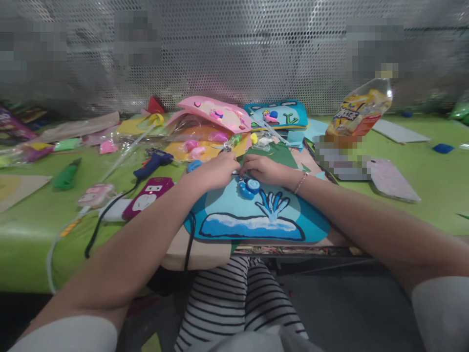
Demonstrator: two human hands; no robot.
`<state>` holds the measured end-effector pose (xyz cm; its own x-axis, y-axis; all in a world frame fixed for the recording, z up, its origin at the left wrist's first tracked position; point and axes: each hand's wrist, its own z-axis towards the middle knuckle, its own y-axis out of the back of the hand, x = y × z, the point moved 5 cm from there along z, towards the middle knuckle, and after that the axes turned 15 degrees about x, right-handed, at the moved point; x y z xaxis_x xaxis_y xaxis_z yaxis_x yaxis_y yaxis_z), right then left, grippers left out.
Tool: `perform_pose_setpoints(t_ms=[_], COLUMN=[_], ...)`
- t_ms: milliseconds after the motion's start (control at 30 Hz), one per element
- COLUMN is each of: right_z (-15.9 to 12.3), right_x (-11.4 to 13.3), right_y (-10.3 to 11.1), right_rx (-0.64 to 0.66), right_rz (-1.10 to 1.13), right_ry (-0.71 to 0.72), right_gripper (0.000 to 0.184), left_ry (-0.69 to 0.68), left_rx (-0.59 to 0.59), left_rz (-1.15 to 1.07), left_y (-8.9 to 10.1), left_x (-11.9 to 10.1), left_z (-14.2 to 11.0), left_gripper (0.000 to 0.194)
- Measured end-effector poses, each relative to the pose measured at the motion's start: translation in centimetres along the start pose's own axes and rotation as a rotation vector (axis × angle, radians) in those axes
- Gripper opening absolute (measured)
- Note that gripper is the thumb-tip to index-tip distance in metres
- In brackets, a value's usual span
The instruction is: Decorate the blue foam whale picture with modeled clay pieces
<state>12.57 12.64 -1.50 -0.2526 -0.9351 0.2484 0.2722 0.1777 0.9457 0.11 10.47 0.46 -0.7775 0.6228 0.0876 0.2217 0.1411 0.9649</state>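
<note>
My left hand (221, 169) and my right hand (264, 169) meet above the far edge of a light-blue craft panel (220, 201). Their fingertips are pinched together, and whatever sits between them is too small and covered to make out. Just below the fingers, a blue clay snail (248, 188) with a pale spiral shell rests on the panel. Nearer me, the panel carries a black-outlined patch of blue water (249, 226) and a leafy splash shape (273, 204). Left of my left hand lies a dark-blue glue gun (154, 164), its black cord running toward me.
Behind my hands are a pink decorated case (220, 113) and a teal one (276, 115). A maroon power strip (149, 198) and a pink charger (95, 194) lie left. A yellow snack bag (357, 115), a phone (344, 165) and a pink phone case (394, 180) are right.
</note>
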Motion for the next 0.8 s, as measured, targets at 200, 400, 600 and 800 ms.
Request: perform_pose_setpoints(t_ms=[200,400,600,800], right_z=[-0.2,-0.3,-0.7,-1.2], right_x=[-0.1,0.0,0.2,0.3], right_y=[0.2,0.2,1.1,2.4], right_rx=[-0.041,-0.059,-0.174,-0.303], right_rz=[-0.004,-0.047,-0.093,-0.123], right_ry=[0.01,0.025,0.004,-0.111], right_gripper=[0.039,0.038,0.037,0.033], left_ry=[-0.001,-0.017,0.095,0.095], left_rx=[0.033,0.023,-0.095,-0.118], left_rz=[-0.01,-0.06,-0.061,-0.073], left_y=[0.1,0.1,0.6,0.9], left_x=[-0.3,-0.1,0.8,0.6], left_z=[0.0,0.2,-0.1,-0.2], left_gripper=[0.043,0.048,0.042,0.045])
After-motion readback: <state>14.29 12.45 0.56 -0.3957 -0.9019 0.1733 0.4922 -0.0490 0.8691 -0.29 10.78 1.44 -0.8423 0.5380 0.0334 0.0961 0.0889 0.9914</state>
